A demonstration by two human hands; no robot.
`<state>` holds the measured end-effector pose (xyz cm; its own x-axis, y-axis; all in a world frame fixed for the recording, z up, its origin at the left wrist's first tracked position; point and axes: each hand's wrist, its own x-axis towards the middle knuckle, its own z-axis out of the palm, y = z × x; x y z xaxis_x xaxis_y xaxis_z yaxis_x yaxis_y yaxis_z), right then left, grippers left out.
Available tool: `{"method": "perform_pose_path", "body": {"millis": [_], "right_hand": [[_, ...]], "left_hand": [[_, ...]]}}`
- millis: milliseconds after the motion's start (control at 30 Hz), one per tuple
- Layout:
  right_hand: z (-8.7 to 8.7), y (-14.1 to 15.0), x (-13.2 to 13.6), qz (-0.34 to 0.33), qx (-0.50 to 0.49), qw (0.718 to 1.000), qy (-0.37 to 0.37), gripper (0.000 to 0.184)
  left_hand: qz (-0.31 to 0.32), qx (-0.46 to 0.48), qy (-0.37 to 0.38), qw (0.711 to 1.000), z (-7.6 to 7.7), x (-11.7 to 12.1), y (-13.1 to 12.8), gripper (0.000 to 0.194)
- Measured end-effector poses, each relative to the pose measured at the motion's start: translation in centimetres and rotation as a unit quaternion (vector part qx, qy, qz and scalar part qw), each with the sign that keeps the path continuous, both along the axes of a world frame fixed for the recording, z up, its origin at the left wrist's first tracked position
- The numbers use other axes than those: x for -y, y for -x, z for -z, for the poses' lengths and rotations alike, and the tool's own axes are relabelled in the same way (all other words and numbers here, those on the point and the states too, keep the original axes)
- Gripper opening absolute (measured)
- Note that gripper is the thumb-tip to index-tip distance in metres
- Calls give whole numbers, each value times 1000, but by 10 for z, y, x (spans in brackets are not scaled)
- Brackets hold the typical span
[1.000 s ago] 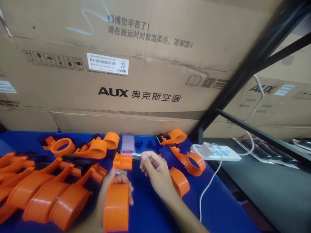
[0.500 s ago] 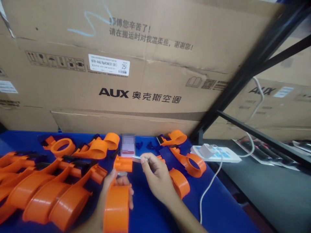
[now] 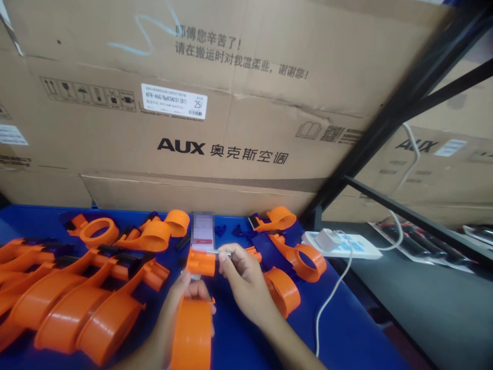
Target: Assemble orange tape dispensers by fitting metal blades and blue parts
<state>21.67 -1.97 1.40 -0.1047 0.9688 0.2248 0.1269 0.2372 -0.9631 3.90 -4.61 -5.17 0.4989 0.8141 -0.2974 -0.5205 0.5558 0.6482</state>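
Note:
An orange plastic tape dispenser point(image 3: 192, 329) stands upright in front of me, its round hub at the bottom and its head at the top. My left hand point(image 3: 192, 292) is closed around its neck, partly hidden behind the hub. At the head, my right hand point(image 3: 241, 264) pinches a thin metal blade point(image 3: 224, 253) between thumb and fingertips. The blade lies along the upper edge of the orange head and appears to touch it; its far end is hard to make out.
Several orange dispensers point(image 3: 69, 313) crowd the left of the blue table point(image 3: 246, 329); others point(image 3: 310, 262) lie at right. A phone point(image 3: 203, 231) rests at the back before a cardboard box point(image 3: 231, 180). A white power strip point(image 3: 358, 245) with a cable sits beside the black rack point(image 3: 354, 133).
My left hand has moved the dispenser slightly to the right. The blade in my right hand has come over the dispenser's head, where before it was at the head's right end.

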Motion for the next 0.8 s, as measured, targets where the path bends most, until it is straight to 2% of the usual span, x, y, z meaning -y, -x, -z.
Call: {"method": "perform_pose_path", "body": {"millis": [133, 300, 600, 800], "right_hand": [[0, -3, 0, 68, -43, 997, 3, 28], [-5, -6, 2, 43, -25, 999, -22, 25], [-2, -6, 3, 48, -53, 997, -20, 28], [-6, -7, 7, 18, -29, 999, -36, 26]], "left_hand": [[-17, -3, -15, 1000, -9, -5, 5, 63], [-117, 6, 23, 993, -13, -2, 0, 53], [-58, 4, -18, 998, -6, -6, 4, 59], [-74, -22, -17, 997, -10, -2, -2, 59]]}}
